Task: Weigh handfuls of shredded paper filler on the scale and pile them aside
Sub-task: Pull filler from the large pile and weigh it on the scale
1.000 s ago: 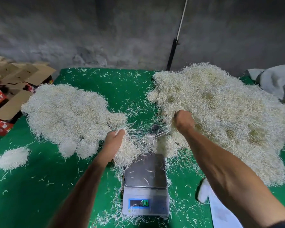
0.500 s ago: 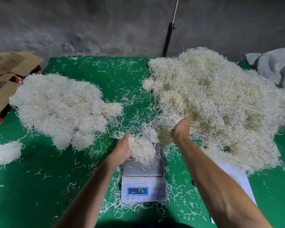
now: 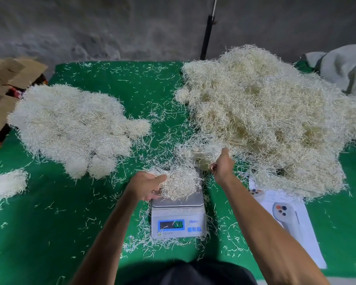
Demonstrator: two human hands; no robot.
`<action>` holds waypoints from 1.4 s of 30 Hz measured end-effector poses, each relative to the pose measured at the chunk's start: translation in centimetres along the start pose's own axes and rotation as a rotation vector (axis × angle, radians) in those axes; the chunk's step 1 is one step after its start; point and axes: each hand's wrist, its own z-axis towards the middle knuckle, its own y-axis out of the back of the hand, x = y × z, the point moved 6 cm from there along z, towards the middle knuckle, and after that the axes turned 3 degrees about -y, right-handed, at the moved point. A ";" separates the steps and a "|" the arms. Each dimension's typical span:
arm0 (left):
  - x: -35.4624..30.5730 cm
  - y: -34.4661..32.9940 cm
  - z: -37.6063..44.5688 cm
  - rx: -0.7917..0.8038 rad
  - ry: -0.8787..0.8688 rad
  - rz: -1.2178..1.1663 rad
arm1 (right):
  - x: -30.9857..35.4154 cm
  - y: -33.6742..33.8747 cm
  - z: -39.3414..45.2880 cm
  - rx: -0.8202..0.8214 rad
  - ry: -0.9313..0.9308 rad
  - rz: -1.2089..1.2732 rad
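A small digital scale [image 3: 178, 221] with a steel pan and lit blue display stands on the green table [image 3: 49, 233] in front of me. A handful of shredded paper [image 3: 180, 183] lies on the pan. My left hand [image 3: 147, 186] cups its left side, thumb and fingers curled round the clump. My right hand [image 3: 223, 164] pinches strands at the near edge of the big loose heap [image 3: 265, 120] on the right. A flatter pile of weighed handfuls [image 3: 70, 124] lies on the left.
A small separate clump [image 3: 7, 184] sits at the far left. A white printed sheet [image 3: 286, 219] lies right of the scale, partly under the heap. Cardboard boxes [image 3: 6, 83] stand off the table's left, grey cloth [image 3: 345, 66] at back right. Loose strands litter the cloth.
My left hand has brought a clump from beside the left pile onto the scale pan. My right hand has drawn back to the heap's near edge, pulling strands.
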 end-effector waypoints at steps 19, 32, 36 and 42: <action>-7.2 -3.6 0.2 0.013 -0.212 -0.636 | 4.4 -9.6 -8.7 0.456 0.467 -0.485; -6.1 -3.0 0.0 -0.107 -0.183 -0.662 | 3.8 -9.0 -7.5 0.490 0.232 -0.532; -5.4 -0.6 -0.8 -0.275 -0.272 -0.471 | 8.7 -7.1 -4.8 0.431 0.142 0.007; -2.8 0.0 -0.6 -0.454 -0.219 -0.360 | 8.7 -4.4 -2.4 0.248 0.244 -0.372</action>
